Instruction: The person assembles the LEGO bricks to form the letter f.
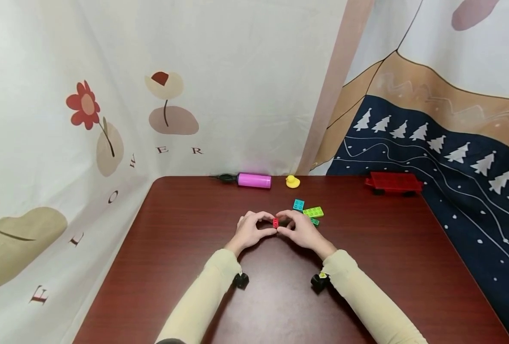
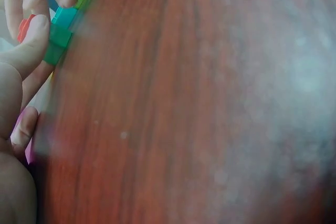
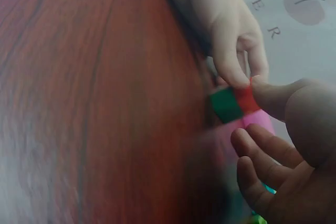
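Observation:
My left hand (image 1: 251, 228) and right hand (image 1: 302, 231) meet near the middle of the table, both pinching a small red toy brick (image 1: 275, 223) between thumb and fingers. Directly under the red brick, the right wrist view reveals a green brick (image 3: 226, 104). Thumb tips press close together at the red brick's near side. Just beyond the right hand lie a blue brick (image 1: 298, 205), a lime green brick (image 1: 313, 212) and another green brick (image 1: 314, 221), the last partly hidden by that hand.
Along the table's back edge are a pink-purple pump (image 1: 254, 180) with a black end, a yellow rubber duck (image 1: 292, 181) and, at the right, a red toy wagon (image 1: 395, 183) with black wheels. Printed curtains (image 1: 237, 86) hang behind the brown table (image 1: 181, 210).

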Demonstrator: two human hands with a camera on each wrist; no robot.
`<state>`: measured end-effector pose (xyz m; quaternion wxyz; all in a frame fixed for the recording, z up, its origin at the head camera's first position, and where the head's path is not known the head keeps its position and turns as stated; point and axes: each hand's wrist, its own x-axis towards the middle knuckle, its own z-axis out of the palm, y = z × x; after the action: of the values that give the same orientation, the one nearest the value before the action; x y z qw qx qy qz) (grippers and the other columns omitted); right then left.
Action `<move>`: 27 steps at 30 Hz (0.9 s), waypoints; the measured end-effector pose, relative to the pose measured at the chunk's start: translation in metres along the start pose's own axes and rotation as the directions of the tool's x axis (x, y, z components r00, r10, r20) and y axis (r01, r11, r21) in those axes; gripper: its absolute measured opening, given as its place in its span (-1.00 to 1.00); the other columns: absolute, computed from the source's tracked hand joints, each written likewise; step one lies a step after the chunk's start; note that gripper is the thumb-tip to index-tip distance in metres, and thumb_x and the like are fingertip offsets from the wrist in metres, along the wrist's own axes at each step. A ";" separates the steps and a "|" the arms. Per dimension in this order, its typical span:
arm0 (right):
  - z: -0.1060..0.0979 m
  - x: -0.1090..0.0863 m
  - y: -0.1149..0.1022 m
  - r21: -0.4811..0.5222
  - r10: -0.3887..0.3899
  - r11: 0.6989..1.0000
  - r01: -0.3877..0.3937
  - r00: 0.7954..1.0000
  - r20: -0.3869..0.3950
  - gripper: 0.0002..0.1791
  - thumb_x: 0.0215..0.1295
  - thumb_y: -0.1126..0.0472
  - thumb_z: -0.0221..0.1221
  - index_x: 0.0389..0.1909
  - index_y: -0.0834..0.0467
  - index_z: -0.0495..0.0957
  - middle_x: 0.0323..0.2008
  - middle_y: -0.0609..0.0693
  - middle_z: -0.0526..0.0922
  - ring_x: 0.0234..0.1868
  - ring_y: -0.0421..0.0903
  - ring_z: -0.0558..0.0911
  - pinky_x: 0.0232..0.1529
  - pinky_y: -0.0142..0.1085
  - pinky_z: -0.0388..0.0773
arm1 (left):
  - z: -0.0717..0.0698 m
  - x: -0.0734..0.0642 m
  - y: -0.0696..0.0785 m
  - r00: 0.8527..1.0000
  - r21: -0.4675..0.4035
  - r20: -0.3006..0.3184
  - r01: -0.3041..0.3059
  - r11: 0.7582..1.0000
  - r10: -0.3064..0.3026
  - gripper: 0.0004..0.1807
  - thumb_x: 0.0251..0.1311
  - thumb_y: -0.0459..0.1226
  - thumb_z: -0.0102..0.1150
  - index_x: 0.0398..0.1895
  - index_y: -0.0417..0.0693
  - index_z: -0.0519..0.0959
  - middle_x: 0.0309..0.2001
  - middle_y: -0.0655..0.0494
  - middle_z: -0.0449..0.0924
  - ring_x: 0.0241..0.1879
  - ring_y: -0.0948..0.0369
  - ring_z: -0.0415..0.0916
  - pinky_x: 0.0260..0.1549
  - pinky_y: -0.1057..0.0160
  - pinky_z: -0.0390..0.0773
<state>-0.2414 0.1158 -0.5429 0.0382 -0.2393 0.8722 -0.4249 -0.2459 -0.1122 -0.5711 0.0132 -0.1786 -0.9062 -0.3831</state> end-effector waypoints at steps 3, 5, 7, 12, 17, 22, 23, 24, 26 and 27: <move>-0.011 -0.005 0.001 -0.006 -0.017 1.000 0.016 0.999 -0.044 -0.61 0.40 0.19 0.39 0.18 0.20 0.65 -0.03 0.04 0.75 -0.24 -0.18 0.68 -0.13 -0.23 0.65 | 0.001 0.000 0.000 1.000 -0.004 0.006 0.004 1.000 -0.004 -0.61 0.17 0.12 0.52 0.05 0.37 0.72 -0.06 0.51 0.74 -0.06 0.26 0.41 0.01 0.06 0.27; -0.022 -0.009 0.002 -0.026 -0.036 0.999 0.034 0.995 -0.091 -0.67 0.40 0.20 0.39 0.11 0.22 0.69 -0.08 0.03 0.75 -0.23 -0.15 0.68 -0.15 -0.22 0.65 | 0.002 0.000 -0.001 1.000 -0.008 0.005 0.010 1.000 -0.010 -0.61 0.16 0.14 0.52 0.03 0.39 0.72 -0.07 0.54 0.74 -0.05 0.27 0.41 0.02 0.06 0.27; -0.033 -0.011 0.004 -0.064 -0.055 0.997 0.047 0.989 -0.139 -0.73 0.40 0.21 0.39 0.05 0.21 0.72 -0.09 0.03 0.75 -0.20 -0.10 0.68 -0.14 -0.19 0.65 | 0.002 0.000 -0.001 1.000 -0.013 0.001 0.013 1.000 -0.013 -0.61 0.14 0.15 0.53 0.03 0.41 0.72 -0.09 0.57 0.73 -0.05 0.27 0.42 0.03 0.06 0.27; -0.064 -0.014 0.020 -0.154 -0.056 0.988 0.023 0.975 -0.213 -0.78 0.39 0.25 0.37 0.00 0.21 0.75 -0.05 0.08 0.75 -0.07 0.05 0.68 0.00 -0.01 0.62 | 0.002 0.000 0.000 1.000 -0.022 -0.007 0.014 1.000 -0.014 -0.61 0.11 0.16 0.54 0.00 0.44 0.72 -0.11 0.60 0.73 -0.05 0.27 0.43 0.05 0.06 0.27; -0.089 -0.017 0.041 -0.187 0.025 0.981 -0.056 0.986 -0.165 -0.68 0.39 0.31 0.35 0.13 0.27 0.70 0.10 0.19 0.70 0.07 0.16 0.65 0.15 0.13 0.58 | 0.002 0.000 0.000 1.000 -0.019 -0.012 0.010 1.000 -0.010 -0.61 0.11 0.15 0.55 0.00 0.43 0.73 -0.11 0.61 0.73 -0.06 0.30 0.46 0.07 0.07 0.30; -0.100 -0.019 0.058 -0.219 0.087 0.971 -0.098 0.995 -0.057 -0.57 0.39 0.32 0.34 0.25 0.28 0.63 0.21 0.23 0.65 0.26 0.21 0.58 0.32 0.18 0.46 | 0.002 0.001 0.000 1.000 -0.009 -0.015 0.002 1.000 -0.002 -0.61 0.11 0.15 0.55 0.00 0.43 0.74 -0.11 0.61 0.74 -0.08 0.34 0.50 0.06 0.09 0.33; -0.101 -0.019 0.060 -0.223 0.096 0.969 -0.103 0.994 -0.044 -0.56 0.39 0.31 0.35 0.26 0.27 0.62 0.22 0.23 0.65 0.28 0.22 0.57 0.33 0.19 0.45 | 0.001 0.001 0.000 1.000 -0.008 -0.017 0.001 1.000 -0.001 -0.61 0.10 0.16 0.55 0.00 0.43 0.74 -0.11 0.61 0.74 -0.08 0.35 0.50 0.06 0.09 0.34; -0.101 -0.019 0.061 -0.226 0.104 0.968 -0.109 0.994 -0.035 -0.54 0.38 0.30 0.36 0.27 0.26 0.62 0.22 0.23 0.65 0.29 0.22 0.56 0.34 0.19 0.43 | 0.001 0.001 0.001 1.000 -0.010 -0.019 -0.001 1.000 0.001 -0.61 0.10 0.16 0.55 0.00 0.43 0.75 -0.12 0.61 0.74 -0.09 0.35 0.51 0.06 0.09 0.35; -0.100 -0.018 0.063 -0.232 0.111 0.966 -0.113 0.994 -0.022 -0.52 0.37 0.28 0.38 0.28 0.26 0.61 0.23 0.24 0.64 0.31 0.24 0.55 0.35 0.20 0.41 | 0.001 0.001 0.000 1.000 -0.014 -0.022 -0.001 1.000 0.001 -0.61 0.10 0.17 0.55 0.00 0.44 0.74 -0.12 0.61 0.74 -0.09 0.36 0.52 0.05 0.08 0.35; -0.099 -0.018 0.064 -0.238 0.109 0.965 -0.109 0.994 -0.016 -0.51 0.36 0.27 0.39 0.28 0.26 0.61 0.23 0.25 0.64 0.31 0.24 0.54 0.36 0.21 0.40 | 0.001 0.000 0.000 1.000 -0.015 -0.024 0.000 1.000 -0.001 -0.61 0.10 0.18 0.54 0.00 0.44 0.74 -0.12 0.61 0.74 -0.09 0.36 0.52 0.05 0.08 0.36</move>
<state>-0.2774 0.2294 -0.5309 0.0313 -0.1933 0.9289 -0.3144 -0.2459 -0.1110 -0.5716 0.0224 -0.1739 -0.9031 -0.3921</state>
